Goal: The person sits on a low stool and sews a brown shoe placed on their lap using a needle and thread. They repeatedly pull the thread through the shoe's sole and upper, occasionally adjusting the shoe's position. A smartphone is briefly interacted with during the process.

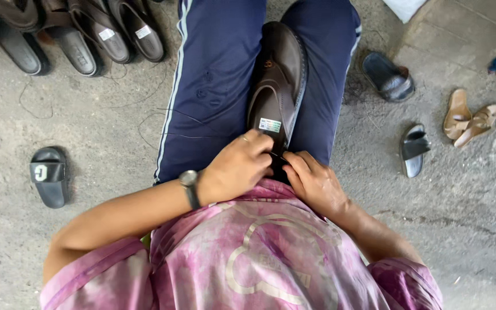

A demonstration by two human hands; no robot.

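A dark brown sandal lies sole-down along my lap, between my legs in navy track trousers, with a small label on its heel. My left hand, with a ring and a wristwatch, grips the heel end of the sandal from the left. Opposite it, my right hand pinches the same heel end from the right, fingers closed on it. A thin dark thread trails across my left thigh toward the hands. The very tip of the heel is hidden under my fingers.
Several dark sandals are lined up at the top left on the concrete floor. A black slide lies at the left. Two black slides and a pair of tan sandals lie at the right.
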